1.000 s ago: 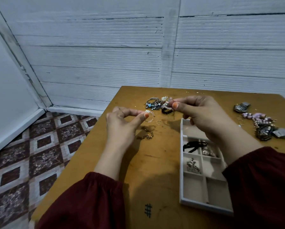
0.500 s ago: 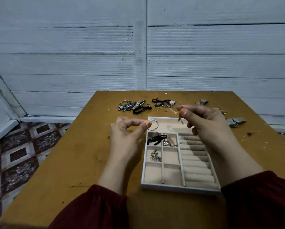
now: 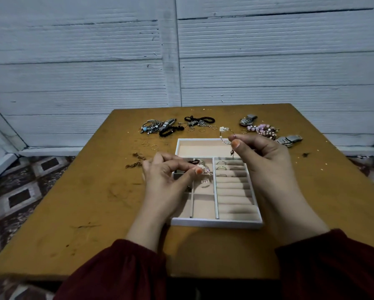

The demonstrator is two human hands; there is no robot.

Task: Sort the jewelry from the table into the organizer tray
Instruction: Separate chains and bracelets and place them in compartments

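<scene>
1. While the left hand (image 3: pixel 166 180) is held over the left compartments of the organizer tray (image 3: pixel 216 223), a beaded hoop (image 3: pixel 206 172) is pinched between its thumb and forefinger, just above the tray.
2. A second hoop (image 3: pixel 226 135), hung with a white flower charm, is pinched by the right hand (image 3: pixel 266 161) above the tray's wide far compartment; neither hoop is set down yet.
3. Inside the tray, a few rings (image 3: pixel 221 168) are lodged in the far ring rolls on the right, and a black band (image 3: pixel 194 162) is seen in a small left compartment. Most other compartments look bare, though some are hidden by the left hand.
4. Beyond the tray, much is left unsorted on the worktop (image 3: pixel 95 202): a tangle of metal bracelets (image 3: pixel 157 127), black bands with chain (image 3: pixel 200 121), two watches (image 3: pixel 248 120), a pink bead cluster (image 3: pixel 262 128), loose rings (image 3: pixel 150 145) and a brown chain (image 3: pixel 136 161).
5. The task is judged to be at an early stage: only a handful of pieces are stowed, and the bulk is yet to be sorted.
</scene>
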